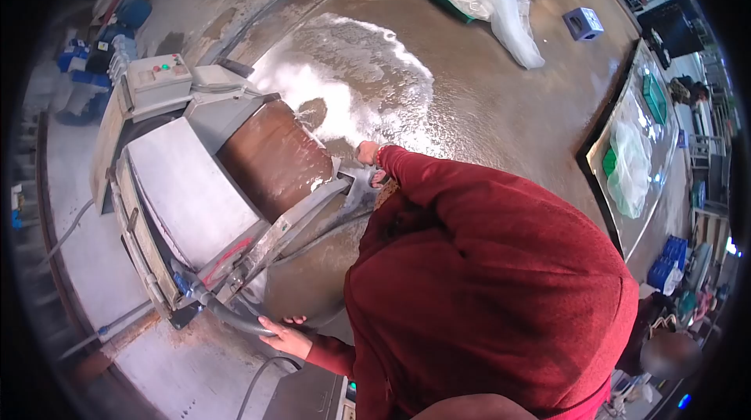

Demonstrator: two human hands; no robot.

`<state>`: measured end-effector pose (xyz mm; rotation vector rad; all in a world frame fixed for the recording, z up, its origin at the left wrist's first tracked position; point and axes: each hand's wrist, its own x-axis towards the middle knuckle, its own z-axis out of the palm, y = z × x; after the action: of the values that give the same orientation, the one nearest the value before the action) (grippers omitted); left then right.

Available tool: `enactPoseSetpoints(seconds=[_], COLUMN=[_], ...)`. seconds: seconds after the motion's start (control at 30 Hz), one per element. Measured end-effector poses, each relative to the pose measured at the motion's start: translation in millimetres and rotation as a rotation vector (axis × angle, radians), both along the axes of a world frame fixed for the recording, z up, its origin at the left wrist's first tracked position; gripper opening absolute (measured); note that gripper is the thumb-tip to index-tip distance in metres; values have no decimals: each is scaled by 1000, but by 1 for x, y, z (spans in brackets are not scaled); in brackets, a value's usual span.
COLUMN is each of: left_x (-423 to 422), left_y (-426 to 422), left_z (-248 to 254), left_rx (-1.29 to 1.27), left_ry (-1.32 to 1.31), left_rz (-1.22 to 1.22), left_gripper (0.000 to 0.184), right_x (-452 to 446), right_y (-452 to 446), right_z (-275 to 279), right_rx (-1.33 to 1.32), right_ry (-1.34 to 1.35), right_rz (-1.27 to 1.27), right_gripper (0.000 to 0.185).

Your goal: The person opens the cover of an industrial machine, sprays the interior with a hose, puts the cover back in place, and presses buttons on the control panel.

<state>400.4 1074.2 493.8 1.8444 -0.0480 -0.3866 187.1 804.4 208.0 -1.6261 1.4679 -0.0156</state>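
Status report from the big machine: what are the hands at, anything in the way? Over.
Left hand at the hose, grip unclear. Right hand by the machine, grip unclear. Floor looks wet; nothing visibly blocking.

it's bright in here; the glossy wet brown floor (501,99) throws back glare, the white frothy foam (336,99) nearly burns out, and the view bends toward dark, softly blurred edges.
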Motion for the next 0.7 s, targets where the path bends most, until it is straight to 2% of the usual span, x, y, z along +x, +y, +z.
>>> enactPoseSetpoints(seconds=[0.1, 0.17, 0.23, 0.3, 0.4, 0.53, 0.7], left_x=[0, 1, 1, 1, -1, -1, -6], left_y=[-1, 0, 1, 1, -2, -2, -9], left_z=[3, 3, 4, 4, 6, 6, 7], left_rx=[30, 50, 43, 41, 49, 58, 64], left_ry=[-11, -4, -1, -6, -17, -22, -29], left_rz=[5, 5, -19, -25, -23, -30, 17], left_gripper=[58, 55, 52, 49, 47, 47, 46], right_x=[-35, -70, -107, -132, -161, -152, -126], right_y=[-2, -4, -1, 7, 16, 32, 18], right_z=[-39, -90, -67, -96, -110, -47, -32], right_rx=[37, -75, -82, -92, -13, 154, 165], right_ry=[147, 220, 270, 305, 403, 352, 238], right_rz=[29, -69, 8, -143, 27, -154, -112], right_gripper=[28, 27, 26, 24, 22, 22, 26])
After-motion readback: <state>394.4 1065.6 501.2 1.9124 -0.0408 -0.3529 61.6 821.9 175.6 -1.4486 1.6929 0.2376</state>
